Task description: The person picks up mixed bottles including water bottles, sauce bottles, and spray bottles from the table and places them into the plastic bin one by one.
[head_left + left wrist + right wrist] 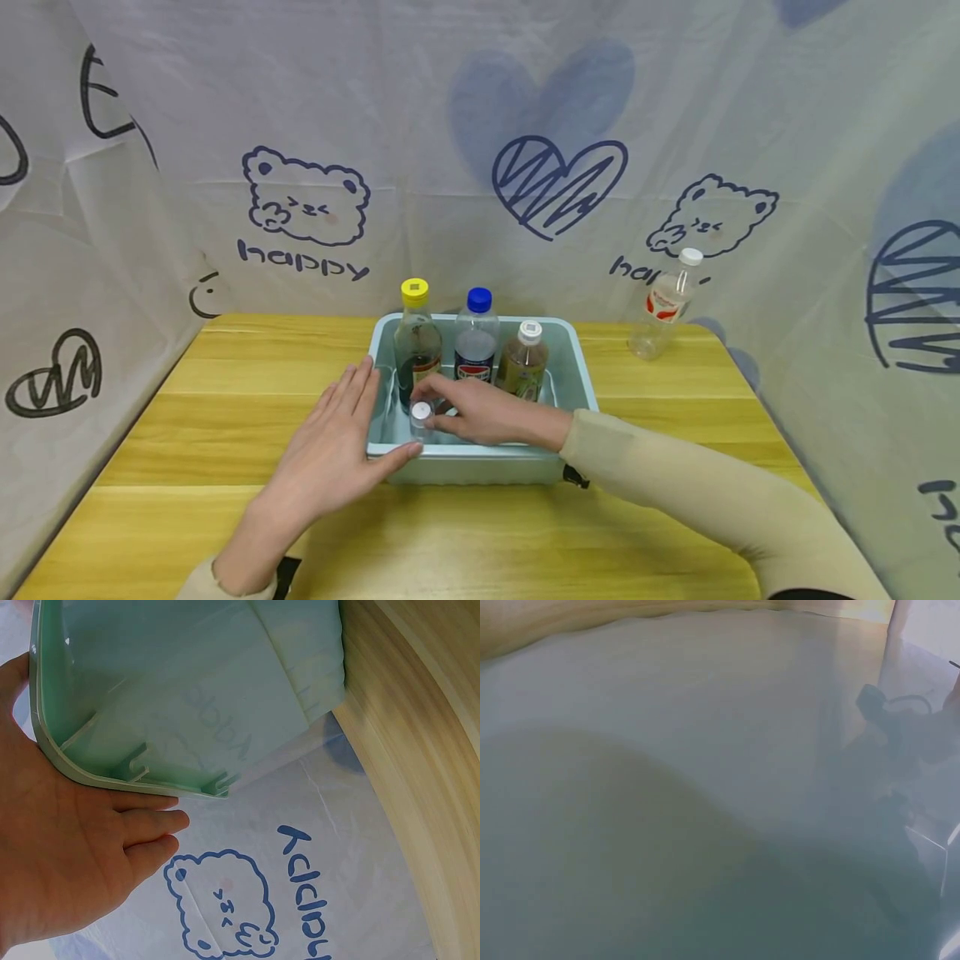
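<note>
A light green plastic basin (487,467) stands on the table. My right hand (483,410) reaches into its front left corner and pinches a clear bottle with a white cap (422,412) near the top; most of that bottle is hidden. My left hand (330,450) lies along the same corner with straight fingers, and its palm side touches the basin rim (56,761) in the left wrist view. Behind the right hand stand a yellow-capped bottle of dark liquid (417,342), a blue-capped bottle (476,337) and a white-capped bottle of brownish drink (523,362). The right wrist view shows mainly the basin wall (705,750).
A clear bottle with a white cap and red label (663,307) stands outside the basin, at the back right of the wooden table (247,400). Printed cloth (420,167) with bears and hearts hangs behind the table and at both sides.
</note>
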Available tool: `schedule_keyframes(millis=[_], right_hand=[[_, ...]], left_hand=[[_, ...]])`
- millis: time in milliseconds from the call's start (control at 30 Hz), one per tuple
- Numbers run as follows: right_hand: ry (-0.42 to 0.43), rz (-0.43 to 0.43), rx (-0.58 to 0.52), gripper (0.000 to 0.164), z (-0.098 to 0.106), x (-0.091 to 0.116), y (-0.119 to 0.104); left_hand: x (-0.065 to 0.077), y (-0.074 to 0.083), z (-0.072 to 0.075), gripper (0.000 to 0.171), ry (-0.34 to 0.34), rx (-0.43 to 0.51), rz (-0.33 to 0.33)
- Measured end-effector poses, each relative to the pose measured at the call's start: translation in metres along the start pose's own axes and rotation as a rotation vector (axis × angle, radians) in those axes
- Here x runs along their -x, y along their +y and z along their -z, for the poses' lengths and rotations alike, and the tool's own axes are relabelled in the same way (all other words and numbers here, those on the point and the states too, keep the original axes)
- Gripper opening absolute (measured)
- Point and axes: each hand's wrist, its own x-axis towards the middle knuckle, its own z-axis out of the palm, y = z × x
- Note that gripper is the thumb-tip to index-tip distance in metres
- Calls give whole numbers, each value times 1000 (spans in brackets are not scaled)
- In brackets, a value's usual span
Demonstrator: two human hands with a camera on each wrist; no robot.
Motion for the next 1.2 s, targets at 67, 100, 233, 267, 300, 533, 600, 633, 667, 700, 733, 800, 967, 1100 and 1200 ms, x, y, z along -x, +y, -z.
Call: schedule_keyframes(millis=[67, 100, 233, 267, 300, 533, 600, 633, 667, 700, 733, 800, 967, 1100, 1200], right_hand=[[3, -12, 6, 42, 0, 0, 0], [5, -17, 9, 42, 0, 0, -1], [14, -27, 19, 43, 0, 0, -1], [16, -29, 20, 43, 0, 0, -1], [19, -29, 23, 43, 1, 0, -1], [30, -44, 46, 47, 2, 1, -3], [31, -47, 50, 48, 2, 1, -3], [32, -48, 51, 48, 2, 2, -3], [33, -48, 52, 48, 3, 2, -4], [34, -48, 51, 49, 3, 2, -4], [36, -47, 52, 49, 4, 2, -5], [39, -45, 52, 50, 5, 3, -6], [49, -32, 56, 53, 10, 5, -10], [63, -27, 41, 55, 15, 9, -14], [68, -26, 13, 56, 19, 13, -18]], left_hand=[[0, 0, 0, 117, 0, -2, -1], [0, 0, 0, 117, 1, -2, -2], [0, 0, 0, 118, 3, -6, -2], [-1, 1, 0, 118, 4, -6, -2], [-1, 1, 0, 118, 4, -6, -2], [-2, 2, -1, 116, 8, -8, -6], [-2, 2, -1, 116, 9, -10, -8], [-2, 2, -1, 116, 10, -10, -8], [-2, 2, -1, 116, 10, -10, -9], [-2, 2, -1, 115, 11, -11, -10], [-2, 2, -1, 115, 11, -11, -11], [-2, 2, -1, 115, 10, -10, -10], [-2, 1, -1, 116, -2, -6, -5], [-2, 1, 0, 116, -7, -7, -2], [-1, 1, 0, 116, 1, -5, -6]])
